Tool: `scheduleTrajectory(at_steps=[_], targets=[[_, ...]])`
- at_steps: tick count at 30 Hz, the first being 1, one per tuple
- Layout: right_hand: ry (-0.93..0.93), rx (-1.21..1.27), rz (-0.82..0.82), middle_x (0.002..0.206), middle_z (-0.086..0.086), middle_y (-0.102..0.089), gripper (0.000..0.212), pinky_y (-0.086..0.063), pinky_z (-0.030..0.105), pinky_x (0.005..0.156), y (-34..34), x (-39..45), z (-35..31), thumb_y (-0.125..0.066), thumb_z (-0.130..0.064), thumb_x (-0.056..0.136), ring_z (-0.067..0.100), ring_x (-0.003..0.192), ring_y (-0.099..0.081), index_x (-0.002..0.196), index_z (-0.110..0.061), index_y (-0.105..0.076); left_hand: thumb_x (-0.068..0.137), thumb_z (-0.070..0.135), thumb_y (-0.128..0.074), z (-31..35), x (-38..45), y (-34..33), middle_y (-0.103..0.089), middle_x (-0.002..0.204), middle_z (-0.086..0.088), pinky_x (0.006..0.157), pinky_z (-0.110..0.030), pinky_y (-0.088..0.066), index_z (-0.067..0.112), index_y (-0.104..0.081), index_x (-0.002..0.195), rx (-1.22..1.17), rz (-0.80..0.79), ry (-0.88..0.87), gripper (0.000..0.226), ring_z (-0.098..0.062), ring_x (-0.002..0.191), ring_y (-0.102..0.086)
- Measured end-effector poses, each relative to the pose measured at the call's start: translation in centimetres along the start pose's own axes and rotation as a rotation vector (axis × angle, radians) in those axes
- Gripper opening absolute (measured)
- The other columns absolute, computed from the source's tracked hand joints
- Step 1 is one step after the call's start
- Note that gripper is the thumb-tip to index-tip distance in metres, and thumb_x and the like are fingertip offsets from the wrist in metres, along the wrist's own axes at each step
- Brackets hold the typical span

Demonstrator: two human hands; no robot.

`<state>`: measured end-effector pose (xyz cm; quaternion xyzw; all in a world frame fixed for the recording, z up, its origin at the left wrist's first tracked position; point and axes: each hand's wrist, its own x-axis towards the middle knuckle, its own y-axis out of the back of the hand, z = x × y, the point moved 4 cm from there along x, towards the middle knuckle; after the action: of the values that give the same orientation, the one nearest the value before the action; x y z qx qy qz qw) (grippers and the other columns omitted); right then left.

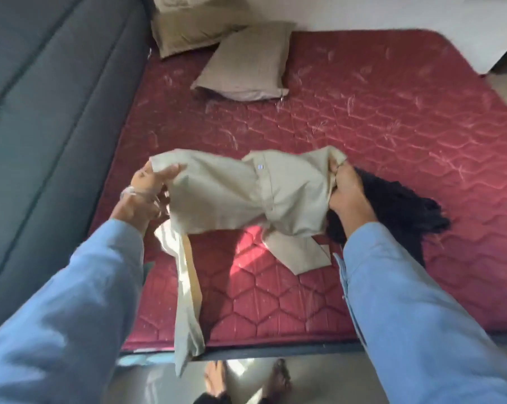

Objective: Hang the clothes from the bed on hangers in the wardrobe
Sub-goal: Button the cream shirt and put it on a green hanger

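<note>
A beige button-up shirt (pixel 240 193) is stretched between my two hands above the near part of the red quilted mattress (pixel 392 135). My left hand (pixel 146 191) grips its left shoulder edge, thumb on top. My right hand (pixel 347 191) clutches the right shoulder edge. One sleeve hangs down past the bed's front edge. A black garment (pixel 398 205) lies on the mattress just behind and under my right hand. No hanger or wardrobe is in view.
Two tan pillows (pixel 243 68) lie at the head of the bed. A dark grey-green sofa (pixel 48 112) runs along the bed's left side. My feet (pixel 246 380) stand on the glossy floor at the bed's foot.
</note>
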<state>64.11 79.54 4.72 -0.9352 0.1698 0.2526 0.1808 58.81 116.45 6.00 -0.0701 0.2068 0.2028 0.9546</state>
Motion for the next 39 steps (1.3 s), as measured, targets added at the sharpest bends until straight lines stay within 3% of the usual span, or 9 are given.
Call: scheduleTrajectory(at_steps=[4,7,11,14,20,25,28,34,39], targets=[[0.249,0.042,-0.121,0.101,-0.003,-0.07,0.024,-0.057,0.036,0.078,-2.7,-3.4,-6.1,-0.047,-0.021,0.098,0.015,0.087,-0.067,0.112,-0.032,-0.064,0.069,0.035,-0.079,7.7,1.3,0.5,-0.055,0.132,-0.004,0.092,-0.028,-0.05,0.017,-0.041,0.14,0.095,0.058,-0.311,0.083,-0.019,0.115,-0.056],[0.26,-0.094,-0.162,0.113,0.001,-0.069,0.026,-0.056,0.038,0.084,-0.2,-4.6,-3.3,-0.057,-0.013,0.093,0.018,0.099,-0.067,0.11,-0.032,-0.065,0.067,0.063,-0.075,5.3,1.7,2.7,-0.045,0.142,0.004,0.097,-0.034,-0.048,0.032,-0.029,0.148,0.07,-0.068,-0.107,0.099,-0.018,0.122,-0.052],[-0.235,-0.373,0.017,0.108,0.021,-0.066,0.029,-0.053,0.045,0.085,7.6,-3.9,10.9,-0.065,-0.012,0.082,0.031,0.085,-0.066,0.11,-0.003,-0.065,0.087,0.024,-0.069,-5.8,2.1,6.6,-0.059,0.119,-0.008,0.072,-0.006,-0.041,0.005,-0.052,0.134,0.804,-0.263,0.104,0.053,-0.014,0.106,-0.053],[-0.444,-0.581,0.254,0.095,0.025,-0.064,0.031,-0.048,0.04,0.07,13.2,-5.1,21.7,-0.073,0.008,0.069,0.027,0.071,-0.057,0.099,0.009,-0.064,0.092,0.037,-0.059,-15.5,1.0,11.3,-0.065,0.116,-0.008,0.087,-0.021,-0.042,0.01,-0.062,0.123,1.376,-0.331,0.34,0.041,-0.019,0.111,-0.059],[-0.443,-0.972,0.483,0.1,0.022,-0.065,0.035,-0.05,0.042,0.081,15.5,-8.2,32.0,-0.067,0.0,0.072,0.039,0.094,-0.063,0.106,0.0,-0.06,0.076,0.032,-0.072,-28.5,0.3,17.4,-0.067,0.1,-0.018,0.078,-0.033,-0.048,0.0,-0.066,0.105,1.191,-0.113,0.587,0.044,-0.03,0.086,-0.061],[-0.261,-1.438,0.51,0.123,0.025,-0.051,0.049,-0.038,0.041,0.093,11.8,-8.6,31.6,-0.062,-0.005,0.077,0.042,0.116,-0.045,0.125,-0.006,-0.05,0.083,0.012,-0.065,-26.8,-0.2,14.2,-0.052,0.108,-0.025,0.081,-0.049,-0.045,0.006,-0.055,0.118,1.563,0.142,0.111,0.037,-0.043,0.103,-0.051],[-0.07,-1.315,0.378,0.111,0.02,-0.06,0.038,-0.04,0.039,0.089,8.8,-6.8,31.9,-0.063,-0.003,0.077,0.039,0.108,-0.052,0.115,-0.007,-0.061,0.074,0.008,-0.059,-26.4,2.1,9.8,-0.055,0.097,-0.021,0.075,-0.047,-0.046,0.007,-0.064,0.106,1.424,-0.099,-0.237,0.032,-0.041,0.091,-0.055],[0.105,-1.034,0.132,0.074,0.004,-0.063,0.006,-0.04,0.015,0.062,1.0,-2.7,32.3,-0.064,0.003,0.077,0.022,0.072,-0.059,0.078,-0.002,-0.064,0.084,0.006,-0.063,-28.0,6.4,0.7,-0.07,0.087,-0.003,0.078,-0.023,-0.047,0.015,-0.072,0.094,0.86,-0.305,0.052,0.016,-0.021,0.079,-0.065],[0.089,-0.983,0.112,0.094,0.013,-0.071,0.017,-0.029,0.01,0.065,-2.7,1.7,35.0,-0.07,-0.009,0.083,0.022,0.082,-0.062,0.097,-0.001,-0.066,0.084,-0.008,-0.053,-31.5,9.7,-2.5,-0.071,0.086,-0.011,0.071,-0.029,-0.055,0.012,-0.07,0.086,0.646,-0.277,0.157,0.026,-0.023,0.074,-0.065]])
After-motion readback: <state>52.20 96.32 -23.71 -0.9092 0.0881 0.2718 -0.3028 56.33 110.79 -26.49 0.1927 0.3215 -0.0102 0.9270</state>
